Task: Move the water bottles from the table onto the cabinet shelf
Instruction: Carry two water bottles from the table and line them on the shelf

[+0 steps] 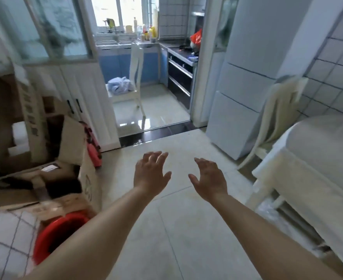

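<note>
Left hand (151,173) and right hand (210,177) spread apart, empty, over floor (178,229); likely between carries, no bottles visible.

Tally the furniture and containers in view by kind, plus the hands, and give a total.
Hands: 2, left hand and right hand, both holding nothing
Chairs: 2, kitchen chair and table chair
Tables: 1, table
Fridges: 1, fridge
Red buckets: 1, bucket
Cardboard boxes: at least 2, boxes, too blurred to count exactly
Water bottles: 0 visible
Total: at least 9
</note>
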